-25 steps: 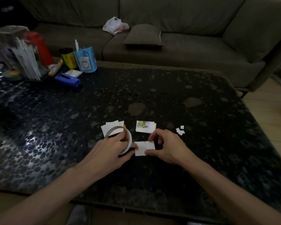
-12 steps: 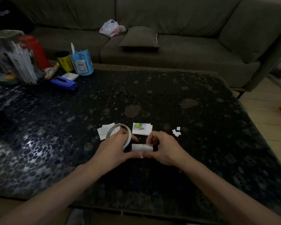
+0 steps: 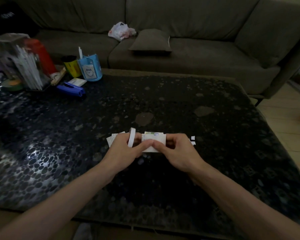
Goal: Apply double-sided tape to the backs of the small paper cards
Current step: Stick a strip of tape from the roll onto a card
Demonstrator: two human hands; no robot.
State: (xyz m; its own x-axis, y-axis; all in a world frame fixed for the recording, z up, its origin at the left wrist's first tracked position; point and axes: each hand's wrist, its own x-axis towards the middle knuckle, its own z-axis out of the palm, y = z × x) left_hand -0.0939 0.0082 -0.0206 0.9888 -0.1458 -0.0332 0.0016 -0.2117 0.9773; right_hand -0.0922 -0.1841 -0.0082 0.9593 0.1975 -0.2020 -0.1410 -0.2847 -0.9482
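Left hand (image 3: 123, 153) curls round tape roll (image 3: 131, 140), thumb on small card (image 3: 150, 147). Right hand (image 3: 176, 151) pinches the card's other side, held over tabletop (image 3: 180, 104). Judgement: pull strip taut, lay it straight along card back, press from 1 end so no wrinkles form.

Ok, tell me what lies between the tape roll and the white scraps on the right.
Head view: the small white card and the right hand holding it lie between the tape roll and the scraps.

2 hands (image 3: 123, 150) (image 3: 177, 152), 1 d/s tape roll (image 3: 131, 138)
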